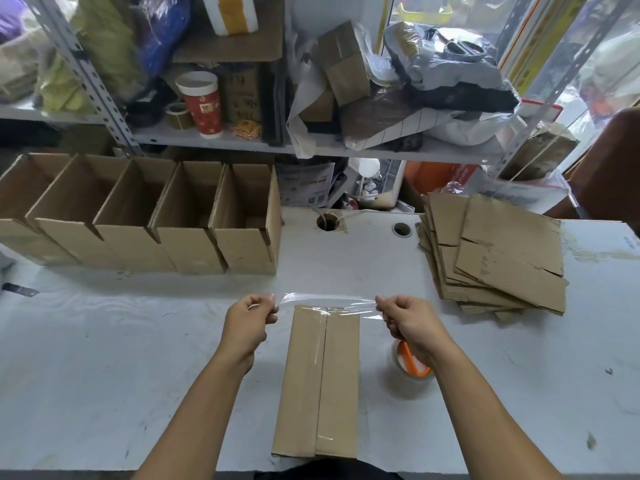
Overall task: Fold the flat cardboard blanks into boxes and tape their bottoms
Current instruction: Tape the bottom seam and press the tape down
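The box (320, 379) lies bottom-up on the table (138, 358), near the person, w/ one tape line already down its middle seam. Left hand (247, 323) & right hand (408, 323) each pinch one end of a clear tape strip (327, 303), pulled tight over the box's far edge. I think this is the cross-tape step. Next: lower it flat, press down, rub smooth.

Tape roll (412, 370) sits just right of the box. Flat blanks (498, 258) wait far right; done boxes (138, 220) far left. Red cup (204, 102) has a logo, too small to read.
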